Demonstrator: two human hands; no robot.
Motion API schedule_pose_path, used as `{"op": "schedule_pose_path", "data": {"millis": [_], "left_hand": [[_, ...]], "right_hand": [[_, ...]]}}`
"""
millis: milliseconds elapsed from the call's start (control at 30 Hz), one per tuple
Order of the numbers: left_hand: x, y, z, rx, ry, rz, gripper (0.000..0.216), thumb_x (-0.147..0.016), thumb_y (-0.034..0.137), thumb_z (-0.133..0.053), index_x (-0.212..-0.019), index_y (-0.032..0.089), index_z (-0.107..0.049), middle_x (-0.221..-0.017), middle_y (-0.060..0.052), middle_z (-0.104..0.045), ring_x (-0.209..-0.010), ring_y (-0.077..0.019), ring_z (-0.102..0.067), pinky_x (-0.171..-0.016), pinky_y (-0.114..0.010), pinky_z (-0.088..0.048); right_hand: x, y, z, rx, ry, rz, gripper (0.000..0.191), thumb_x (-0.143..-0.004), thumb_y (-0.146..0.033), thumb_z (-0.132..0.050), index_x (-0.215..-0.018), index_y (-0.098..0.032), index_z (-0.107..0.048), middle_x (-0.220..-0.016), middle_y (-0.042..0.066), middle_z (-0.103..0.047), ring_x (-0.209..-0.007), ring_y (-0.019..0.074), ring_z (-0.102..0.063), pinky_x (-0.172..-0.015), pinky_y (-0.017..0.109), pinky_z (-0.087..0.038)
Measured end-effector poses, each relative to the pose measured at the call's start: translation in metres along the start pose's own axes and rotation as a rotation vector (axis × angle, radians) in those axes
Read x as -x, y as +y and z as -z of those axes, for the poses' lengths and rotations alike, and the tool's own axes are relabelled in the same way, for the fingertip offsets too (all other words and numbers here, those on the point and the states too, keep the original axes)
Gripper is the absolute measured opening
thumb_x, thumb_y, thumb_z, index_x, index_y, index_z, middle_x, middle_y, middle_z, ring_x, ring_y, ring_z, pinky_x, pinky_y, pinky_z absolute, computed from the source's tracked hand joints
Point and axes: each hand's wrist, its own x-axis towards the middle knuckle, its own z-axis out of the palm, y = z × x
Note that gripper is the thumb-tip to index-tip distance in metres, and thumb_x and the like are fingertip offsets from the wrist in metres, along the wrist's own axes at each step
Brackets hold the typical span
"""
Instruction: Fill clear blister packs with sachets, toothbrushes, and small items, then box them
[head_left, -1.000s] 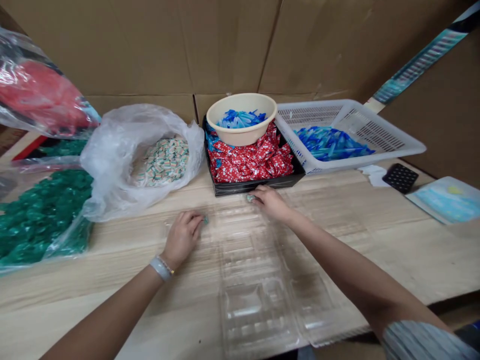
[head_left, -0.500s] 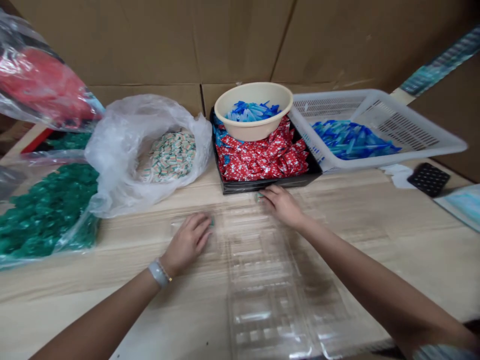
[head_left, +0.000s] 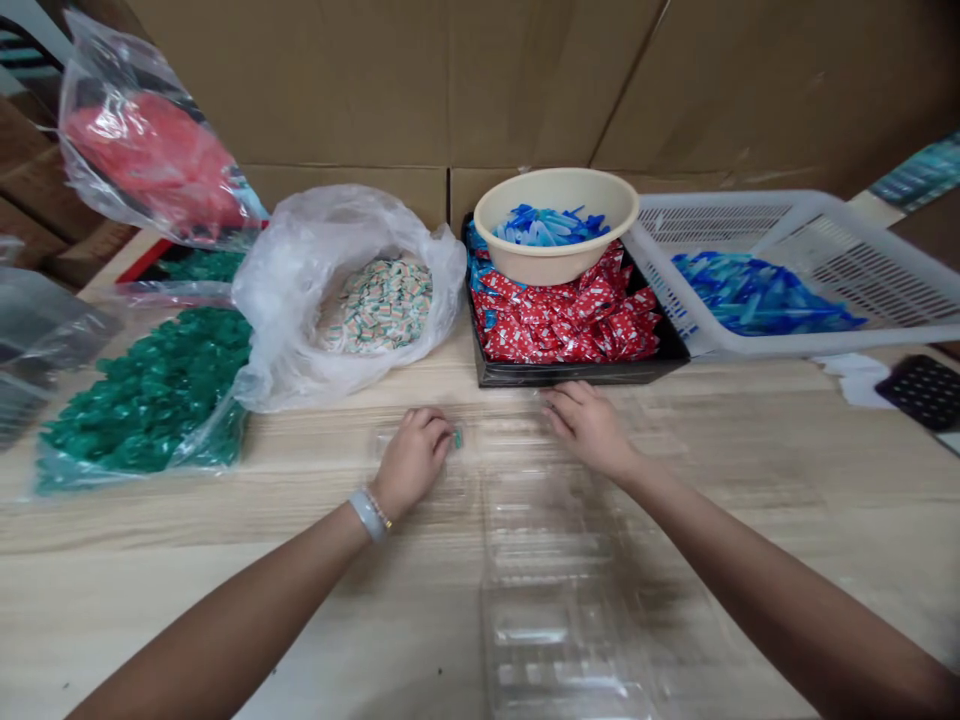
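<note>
My left hand [head_left: 417, 452], with a bracelet at the wrist, is closed over the upper left part of the clear plastic trays. A small green piece [head_left: 457, 438] shows at its fingertips. My right hand [head_left: 586, 425] is over the far end of the trays, just in front of the black box. Its fingers are curled together, and whatever they hold is too small and blurred to name. Between and below the hands lie the clear compartment trays [head_left: 559, 570], see-through and smeared by motion.
A plastic bag of small striped pieces [head_left: 382, 305] stands behind my left hand. Green pieces [head_left: 157, 390] fill a bag at left. Red packets [head_left: 570, 325] fill the black box [head_left: 585, 374] under a cream basin [head_left: 555, 265]. A white basket [head_left: 810, 345] holds blue pieces [head_left: 761, 295].
The view has swung left, so the scene sits further right. The green piece seen at my right fingertips before no longer shows clearly. My left hand stays low by its green piece.
</note>
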Motion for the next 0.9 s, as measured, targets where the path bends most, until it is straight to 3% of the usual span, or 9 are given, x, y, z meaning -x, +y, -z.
{"op": "schedule_pose_path", "data": {"millis": [200,367,567,800,900], "left_hand": [[-0.004,0.002,0.005,0.022,-0.012,-0.006,0.018,-0.078,0.014,-0.046,-0.086,0.016,-0.062,-0.092,-0.007,-0.055,-0.089,-0.0182,-0.050,-0.081,-0.034,-0.043],[0.002,-0.005,0.007,0.074,-0.040,-0.077,0.016,-0.076,0.013,-0.049,-0.083,0.016,-0.062,-0.095,-0.007,-0.054,-0.091,-0.0182,-0.049,-0.082,-0.034,-0.043],[0.006,-0.014,0.005,0.201,-0.003,-0.069,0.023,-0.073,0.004,-0.043,-0.080,0.015,-0.062,-0.092,-0.007,-0.053,-0.089,-0.0161,-0.050,-0.083,-0.031,-0.043],[0.009,-0.021,0.004,0.258,0.020,-0.082,0.028,-0.072,0.002,-0.042,-0.087,0.015,-0.062,-0.094,-0.007,-0.054,-0.092,-0.0163,-0.050,-0.084,-0.031,-0.043],[0.010,-0.022,0.002,0.271,0.040,-0.092,0.027,-0.072,0.002,-0.042,-0.085,0.015,-0.062,-0.095,-0.007,-0.054,-0.092,-0.0161,-0.049,-0.084,-0.031,-0.043]], "right_hand": [[-0.009,-0.072,-0.011,-0.162,-0.073,0.151,0.024,-0.084,-0.025,-0.041,-0.097,-0.017,-0.060,-0.090,0.008,-0.058,-0.086,0.0204,-0.048,-0.074,0.033,-0.038],[-0.023,-0.108,-0.027,-0.155,-0.182,0.137,0.017,-0.080,-0.023,-0.048,-0.089,-0.018,-0.062,-0.085,0.006,-0.057,-0.084,0.0189,-0.048,-0.074,0.031,-0.039],[-0.032,-0.120,-0.036,-0.100,-0.231,0.107,0.011,-0.076,-0.017,-0.050,-0.076,-0.017,-0.061,-0.078,0.006,-0.056,-0.078,0.0182,-0.049,-0.070,0.029,-0.038],[-0.041,-0.112,-0.043,-0.305,-0.236,0.027,0.012,-0.073,-0.008,-0.049,-0.066,-0.015,-0.056,-0.068,0.002,-0.051,-0.066,0.0131,-0.048,-0.062,0.023,-0.037],[-0.043,-0.112,-0.044,-0.291,-0.284,0.044,0.012,-0.073,-0.008,-0.049,-0.067,-0.015,-0.057,-0.069,0.003,-0.053,-0.067,0.0128,-0.049,-0.063,0.023,-0.037]]}}
